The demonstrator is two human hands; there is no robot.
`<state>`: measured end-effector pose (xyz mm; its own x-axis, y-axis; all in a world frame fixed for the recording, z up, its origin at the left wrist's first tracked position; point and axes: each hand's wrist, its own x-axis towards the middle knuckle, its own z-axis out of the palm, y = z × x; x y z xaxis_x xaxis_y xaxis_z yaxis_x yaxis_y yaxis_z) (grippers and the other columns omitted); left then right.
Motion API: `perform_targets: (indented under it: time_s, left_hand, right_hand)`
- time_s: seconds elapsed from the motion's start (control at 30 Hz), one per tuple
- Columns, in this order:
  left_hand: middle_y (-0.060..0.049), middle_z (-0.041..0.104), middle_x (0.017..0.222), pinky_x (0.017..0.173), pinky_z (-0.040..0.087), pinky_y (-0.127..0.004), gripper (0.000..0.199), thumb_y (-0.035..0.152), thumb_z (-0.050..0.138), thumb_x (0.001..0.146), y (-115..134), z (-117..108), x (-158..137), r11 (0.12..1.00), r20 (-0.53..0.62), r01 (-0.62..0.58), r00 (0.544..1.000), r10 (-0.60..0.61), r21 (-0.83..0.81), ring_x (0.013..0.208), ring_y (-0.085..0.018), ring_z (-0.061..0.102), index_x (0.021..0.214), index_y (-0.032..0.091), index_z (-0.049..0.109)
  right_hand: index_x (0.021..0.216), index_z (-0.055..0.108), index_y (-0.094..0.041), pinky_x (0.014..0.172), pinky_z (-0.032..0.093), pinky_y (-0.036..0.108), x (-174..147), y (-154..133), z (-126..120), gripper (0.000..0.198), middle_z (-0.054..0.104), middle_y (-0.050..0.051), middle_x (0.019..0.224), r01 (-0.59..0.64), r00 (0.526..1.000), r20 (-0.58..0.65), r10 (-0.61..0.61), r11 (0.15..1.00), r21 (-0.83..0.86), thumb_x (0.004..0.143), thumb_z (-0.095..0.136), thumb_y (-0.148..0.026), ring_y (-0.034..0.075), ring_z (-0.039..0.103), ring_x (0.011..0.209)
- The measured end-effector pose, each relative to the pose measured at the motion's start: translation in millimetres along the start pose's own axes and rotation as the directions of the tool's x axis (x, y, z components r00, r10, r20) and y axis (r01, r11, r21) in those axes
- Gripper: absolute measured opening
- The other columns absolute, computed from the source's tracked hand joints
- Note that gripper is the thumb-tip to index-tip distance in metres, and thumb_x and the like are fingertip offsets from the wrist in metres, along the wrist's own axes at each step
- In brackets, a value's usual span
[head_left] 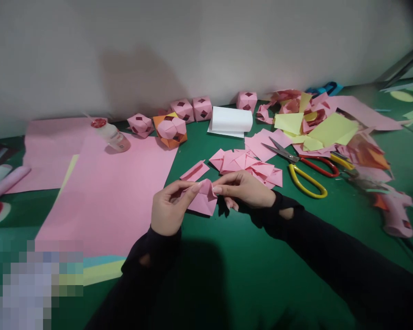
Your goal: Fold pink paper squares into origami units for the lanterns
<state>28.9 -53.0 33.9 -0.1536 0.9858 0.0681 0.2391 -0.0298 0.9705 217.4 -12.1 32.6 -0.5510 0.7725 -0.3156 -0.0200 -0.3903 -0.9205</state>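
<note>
The left hand (165, 208) has thumb and forefinger closed on a folded piece of pink paper (202, 205), pinching its upper left part; the right hand (249, 189) pinches the same piece at its upper right edge, also with thumb and forefinger together. The piece is held in front of the person, over the green table (199, 284). Just beyond it lie a narrow pink strip (195, 170) and a pile of folded pink pieces (241, 161). On a large pink sheet (113, 201) stands a small bottle (110, 134) with red and white top; its label (116, 139) carries a reddish mark and print which is too small to be read. The pink glue gun (397, 213) has a small dark mark on its handle, also not readable. Between this glue gun and the pile, the scissors (291, 159) lie with blades parted, one handle red and the other yellow.
</note>
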Motion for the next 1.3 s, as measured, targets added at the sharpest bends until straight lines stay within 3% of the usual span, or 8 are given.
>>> perform_targets:
  time_s: [0.23,0.53,1.3]
  left_hand:
    - [-0.001,0.073,0.074,0.070,0.054,-0.027,0.008,0.028,0.073,0.077,-1.6,-0.1,0.4,1.000,0.062,0.001,0.998,-0.001,-0.009,0.071,-0.015,0.065,0.076,0.021,0.074]
    - [-0.001,0.074,0.076,0.070,0.054,-0.028,0.010,0.029,0.071,0.078,-0.2,0.4,0.2,1.000,0.084,-0.005,0.996,0.003,0.018,0.072,-0.016,0.066,0.077,0.020,0.075]
    - [0.000,0.072,0.072,0.059,0.048,-0.022,0.011,0.030,0.073,0.077,0.3,1.4,-1.3,0.999,0.100,0.023,0.995,-0.026,0.030,0.065,-0.012,0.062,0.075,0.019,0.073]
  right_hand:
    - [0.080,0.074,-0.011,0.037,0.045,0.014,-1.2,-1.0,6.6,0.038,0.063,-0.002,0.048,-0.051,0.999,-0.011,0.051,0.995,-0.080,0.061,0.086,-0.042,0.006,0.055,0.038]
    - [0.075,0.071,-0.012,0.037,0.045,0.014,-0.7,1.4,4.3,0.038,0.062,-0.003,0.046,-0.075,0.997,0.003,0.077,0.982,-0.175,0.064,0.084,-0.046,0.006,0.056,0.036]
    - [0.071,0.067,-0.012,0.033,0.040,0.013,-2.8,-1.6,8.1,0.037,0.061,-0.003,0.043,-0.093,0.995,-0.036,0.088,0.980,-0.173,0.065,0.083,-0.044,0.006,0.053,0.033]
